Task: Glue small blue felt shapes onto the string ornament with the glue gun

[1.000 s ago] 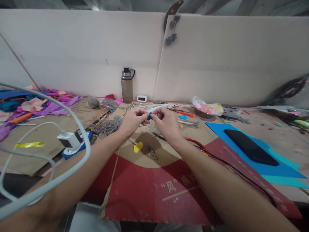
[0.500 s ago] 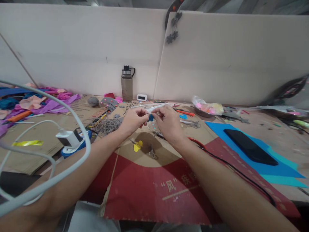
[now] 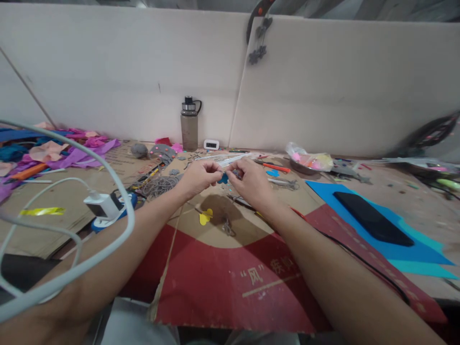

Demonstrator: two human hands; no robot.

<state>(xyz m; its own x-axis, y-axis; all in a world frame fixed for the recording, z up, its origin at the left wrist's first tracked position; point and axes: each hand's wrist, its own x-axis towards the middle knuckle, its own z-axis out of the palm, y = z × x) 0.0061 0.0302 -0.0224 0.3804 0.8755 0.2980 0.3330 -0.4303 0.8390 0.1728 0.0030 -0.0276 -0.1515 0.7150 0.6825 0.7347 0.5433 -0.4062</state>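
- Head view: the left hand (image 3: 199,178) and the right hand (image 3: 251,184) meet fingertip to fingertip above the cardboard sheet (image 3: 230,287), with the forearms running in from both lower corners.
- A small blue piece (image 3: 223,179) sits right between the two sets of fingertips. The left thumb and forefinger are pinched shut on its left edge, and the right fingertips are closed on its right edge. The other fingers of both hands are curled in.
- The piece is no nearer one hand than the other. Only a little of it shows between the fingers. It looks flat and bright blue, and its outline and long axis are too hidden to tell.
- Just below the grip, a yellow heart cutout (image 3: 204,217) lies on the cardboard in the hands' shadow.
- To the left of the grip is a coil of grey cord (image 3: 160,184). Further left is a white charger plug (image 3: 101,206).
- Beyond the grip, a water bottle (image 3: 189,125) stands upright at the back wall, with a small white clock (image 3: 211,144) beside it.
- Well to the right, a black phone (image 3: 372,219) rests on a blue sheet (image 3: 413,249).
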